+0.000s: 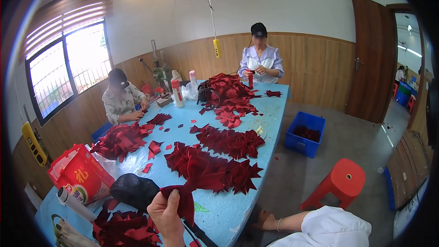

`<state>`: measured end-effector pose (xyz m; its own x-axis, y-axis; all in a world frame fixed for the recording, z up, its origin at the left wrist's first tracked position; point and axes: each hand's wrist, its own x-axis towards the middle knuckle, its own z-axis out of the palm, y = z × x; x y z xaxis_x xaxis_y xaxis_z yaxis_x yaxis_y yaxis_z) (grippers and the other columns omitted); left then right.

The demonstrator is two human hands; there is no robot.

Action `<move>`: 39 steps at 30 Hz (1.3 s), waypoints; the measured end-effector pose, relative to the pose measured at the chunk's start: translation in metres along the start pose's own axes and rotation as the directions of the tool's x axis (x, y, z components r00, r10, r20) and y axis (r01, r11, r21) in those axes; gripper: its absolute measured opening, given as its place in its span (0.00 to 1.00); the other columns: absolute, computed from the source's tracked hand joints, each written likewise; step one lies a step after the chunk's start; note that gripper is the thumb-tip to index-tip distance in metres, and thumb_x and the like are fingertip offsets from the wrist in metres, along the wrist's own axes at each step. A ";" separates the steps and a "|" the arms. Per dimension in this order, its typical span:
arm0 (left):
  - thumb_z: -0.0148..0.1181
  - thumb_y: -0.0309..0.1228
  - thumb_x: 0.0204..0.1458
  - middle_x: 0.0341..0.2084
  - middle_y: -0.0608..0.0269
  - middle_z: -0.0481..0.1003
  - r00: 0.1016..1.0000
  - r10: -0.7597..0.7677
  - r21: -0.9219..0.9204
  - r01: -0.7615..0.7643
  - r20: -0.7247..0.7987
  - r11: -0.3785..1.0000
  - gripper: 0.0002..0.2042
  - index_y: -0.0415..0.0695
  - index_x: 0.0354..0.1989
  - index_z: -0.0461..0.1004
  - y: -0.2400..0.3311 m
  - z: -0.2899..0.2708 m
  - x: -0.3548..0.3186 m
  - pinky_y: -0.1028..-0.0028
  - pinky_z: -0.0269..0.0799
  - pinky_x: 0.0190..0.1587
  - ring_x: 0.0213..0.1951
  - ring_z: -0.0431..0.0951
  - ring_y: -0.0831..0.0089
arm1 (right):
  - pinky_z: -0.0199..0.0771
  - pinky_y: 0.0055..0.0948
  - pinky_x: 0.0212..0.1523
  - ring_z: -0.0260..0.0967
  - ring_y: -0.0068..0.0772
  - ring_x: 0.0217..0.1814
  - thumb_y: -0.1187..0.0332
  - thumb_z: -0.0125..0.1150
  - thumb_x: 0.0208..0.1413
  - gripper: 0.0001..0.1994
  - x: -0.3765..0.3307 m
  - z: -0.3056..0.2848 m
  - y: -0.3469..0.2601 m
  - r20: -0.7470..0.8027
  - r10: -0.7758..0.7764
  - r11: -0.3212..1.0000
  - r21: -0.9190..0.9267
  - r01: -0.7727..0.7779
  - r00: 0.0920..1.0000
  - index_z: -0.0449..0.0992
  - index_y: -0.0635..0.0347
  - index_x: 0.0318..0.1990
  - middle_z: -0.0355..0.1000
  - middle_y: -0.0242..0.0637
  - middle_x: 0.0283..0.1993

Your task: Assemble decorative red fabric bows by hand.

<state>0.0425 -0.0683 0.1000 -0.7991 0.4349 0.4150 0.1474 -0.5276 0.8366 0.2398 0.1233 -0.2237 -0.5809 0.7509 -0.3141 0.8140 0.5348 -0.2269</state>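
Note:
In the lower middle of the head view, my left hand [165, 212] is raised over the near part of the blue table. Its thumb and fingers are closed on a dark red ribbon bow [185, 201]. Just beyond it lies a long pile of dark red bows [240, 176], which partly merges with the held one to the eye. Low at the table's right edge is my right hand [265, 220], a bracelet on its wrist and a white sleeve above; shadow hides its fingers. More dark red ribbon pieces [123, 228] lie to the left of my left hand.
A black bag [134, 190], a red gift bag [82, 174] and a white bottle [75, 205] stand at the left. Two co-workers sit at the table's far and left sides beside red ribbon heaps [226, 89]. A red stool [338, 183] and blue bin [305, 135] stand right.

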 end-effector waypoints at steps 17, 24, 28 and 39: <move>0.59 0.24 0.52 0.22 0.66 0.75 1.000 -0.002 0.002 0.003 -0.020 1.000 0.05 0.34 0.31 0.75 0.003 0.004 -0.004 0.85 0.63 0.25 0.22 0.70 0.84 | 0.68 0.44 0.51 0.65 0.53 0.54 0.39 0.59 0.40 0.46 0.000 0.007 0.002 -0.010 0.000 1.000 -0.011 0.000 1.000 0.58 0.77 0.53 0.66 0.59 0.50; 0.58 0.25 0.52 0.20 0.67 0.74 1.000 -0.001 0.018 0.001 -0.021 1.000 0.05 0.34 0.30 0.75 0.000 0.008 -0.004 0.85 0.62 0.24 0.21 0.68 0.85 | 0.68 0.45 0.51 0.66 0.54 0.53 0.39 0.59 0.41 0.44 0.001 0.002 0.006 0.014 0.015 1.000 0.019 -0.016 1.000 0.60 0.76 0.50 0.66 0.60 0.50; 0.58 0.25 0.52 0.20 0.68 0.74 1.000 0.000 0.024 0.000 -0.015 1.000 0.05 0.34 0.30 0.74 -0.001 0.012 -0.005 0.85 0.62 0.25 0.21 0.68 0.85 | 0.69 0.46 0.49 0.67 0.55 0.52 0.39 0.59 0.41 0.43 0.003 0.003 0.010 -0.003 0.004 1.000 0.008 -0.004 1.000 0.60 0.75 0.49 0.66 0.60 0.49; 0.58 0.25 0.52 0.21 0.68 0.74 1.000 -0.014 0.036 0.015 -0.012 0.999 0.05 0.34 0.30 0.74 -0.006 0.014 -0.002 0.85 0.62 0.25 0.21 0.68 0.85 | 0.70 0.47 0.47 0.68 0.57 0.49 0.40 0.59 0.41 0.42 0.008 0.010 0.013 -0.092 -0.019 0.999 -0.028 0.016 0.996 0.60 0.76 0.48 0.67 0.61 0.47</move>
<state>0.0517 -0.0554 0.0990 -0.8081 0.4336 0.3988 0.1568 -0.4943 0.8550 0.2458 0.1326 -0.2379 -0.5936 0.7731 -0.2235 0.8040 0.5577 -0.2061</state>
